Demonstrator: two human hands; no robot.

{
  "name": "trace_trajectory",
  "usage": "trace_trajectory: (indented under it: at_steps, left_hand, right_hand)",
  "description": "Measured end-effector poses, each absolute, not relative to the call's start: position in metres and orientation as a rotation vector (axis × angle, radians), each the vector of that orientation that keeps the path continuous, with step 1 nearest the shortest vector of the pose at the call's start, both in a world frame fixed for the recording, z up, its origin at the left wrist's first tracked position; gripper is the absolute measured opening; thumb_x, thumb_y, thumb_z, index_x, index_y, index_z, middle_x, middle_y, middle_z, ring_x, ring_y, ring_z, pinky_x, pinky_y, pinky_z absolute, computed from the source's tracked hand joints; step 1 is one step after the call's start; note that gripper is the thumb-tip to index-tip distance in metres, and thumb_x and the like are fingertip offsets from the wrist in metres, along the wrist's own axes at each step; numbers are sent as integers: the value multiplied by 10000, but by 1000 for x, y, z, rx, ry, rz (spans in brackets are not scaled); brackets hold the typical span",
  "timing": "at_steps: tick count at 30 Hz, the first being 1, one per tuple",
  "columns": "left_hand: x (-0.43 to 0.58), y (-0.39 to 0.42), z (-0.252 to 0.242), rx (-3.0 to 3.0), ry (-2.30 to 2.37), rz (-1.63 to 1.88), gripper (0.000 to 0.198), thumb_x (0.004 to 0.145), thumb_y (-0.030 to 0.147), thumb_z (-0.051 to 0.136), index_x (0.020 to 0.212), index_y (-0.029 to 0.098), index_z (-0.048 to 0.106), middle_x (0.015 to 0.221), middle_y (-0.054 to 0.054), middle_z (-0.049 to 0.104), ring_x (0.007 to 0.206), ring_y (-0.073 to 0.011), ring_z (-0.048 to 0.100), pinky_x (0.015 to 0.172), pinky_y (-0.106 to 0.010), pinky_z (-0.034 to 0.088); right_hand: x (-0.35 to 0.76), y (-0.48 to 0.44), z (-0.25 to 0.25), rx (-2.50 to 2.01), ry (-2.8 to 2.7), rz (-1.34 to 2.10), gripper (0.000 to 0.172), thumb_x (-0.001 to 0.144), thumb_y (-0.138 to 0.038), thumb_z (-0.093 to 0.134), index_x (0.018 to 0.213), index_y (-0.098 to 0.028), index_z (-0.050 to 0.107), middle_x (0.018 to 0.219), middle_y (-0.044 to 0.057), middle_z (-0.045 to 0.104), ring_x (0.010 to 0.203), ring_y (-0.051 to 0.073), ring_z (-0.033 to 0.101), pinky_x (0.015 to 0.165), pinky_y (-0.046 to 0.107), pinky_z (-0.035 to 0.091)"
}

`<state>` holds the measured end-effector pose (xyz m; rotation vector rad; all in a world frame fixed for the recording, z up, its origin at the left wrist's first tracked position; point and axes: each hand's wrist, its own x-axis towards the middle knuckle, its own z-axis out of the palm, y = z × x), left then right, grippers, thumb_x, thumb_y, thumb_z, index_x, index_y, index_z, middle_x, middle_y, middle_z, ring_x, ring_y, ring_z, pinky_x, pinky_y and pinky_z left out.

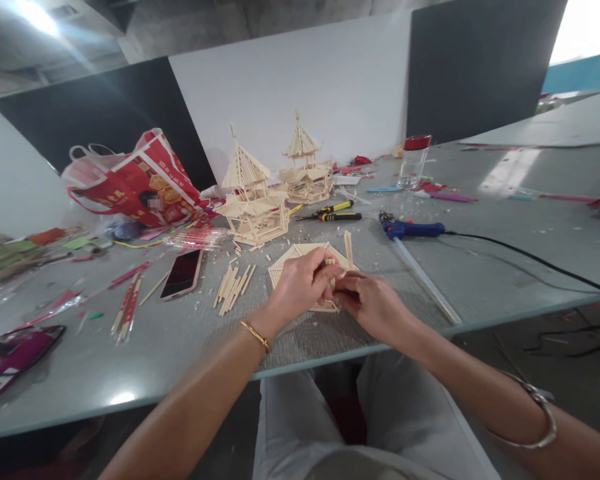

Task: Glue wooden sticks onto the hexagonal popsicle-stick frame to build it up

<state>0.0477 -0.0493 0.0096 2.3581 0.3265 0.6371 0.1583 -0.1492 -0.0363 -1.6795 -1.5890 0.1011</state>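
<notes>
As the left hand [304, 277] and right hand [375, 303] meet over a slatted wooden panel [280, 267] near the close edge of a grey tabletop [180, 357], I follow the work from my remote feed. Their fingertips are drawn together, apparently pinching something small and pale, though I cannot tell what it is. The panel lies flat beneath them, its many-sided outline formed and thin slats visible on its left side. I judge it well advanced, but the hands cover its middle, so I cannot confirm that it is complete.

Just past the fingertips, a few slim sticks [349, 250] point away from me; whether they are fixed, I cannot tell. Left of the panel, a batch of loose sticks [234, 288] lies unused, suggesting to me that more fitting remains. To the right, a blue glue gun [416, 229] rests unheld, a long translucent glue stick [427, 283] reaching from it toward the near edge.

Beyond the panel lie pliers [336, 217] with yellow-and-black handles. Behind them, two roofed models, one at left [253, 217] and one farther back [305, 183], stand upright and look to me close to finished. A phone [183, 273] and a red bag [145, 183] occupy the left side.
</notes>
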Motion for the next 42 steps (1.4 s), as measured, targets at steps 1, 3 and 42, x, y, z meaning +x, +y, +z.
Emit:
trace_trajectory:
  at_steps: [1,3,42]
  left_hand:
    - [48,-49,10,2358,326,640,130,864,268,460,799,176,525,466,70,549,385,-52,517,461,-145,408]
    - [48,-49,10,2355,327,645,128,863,262,461,793,175,524,461,70,548,383,-52,518,460,-145,409]
    - [47,-44,5,1944,288,612,494,869,513,374,1086,104,546,896,-124,683,435,-71,577,330,-143,411]
  right_hand:
    - [158,-149,-36,-1679,-1589,101,200,816,-181,475,775,-202,670,756,31,627,715,155,567,644,253,383]
    - [158,-148,-36,-1676,-1591,101,201,812,-174,474,781,-205,671,763,29,630,722,155,568,648,254,383]
    - [158,-154,-37,-1647,-1441,74,284,794,-147,446,890,-202,708,841,44,685,720,145,627,654,234,438]
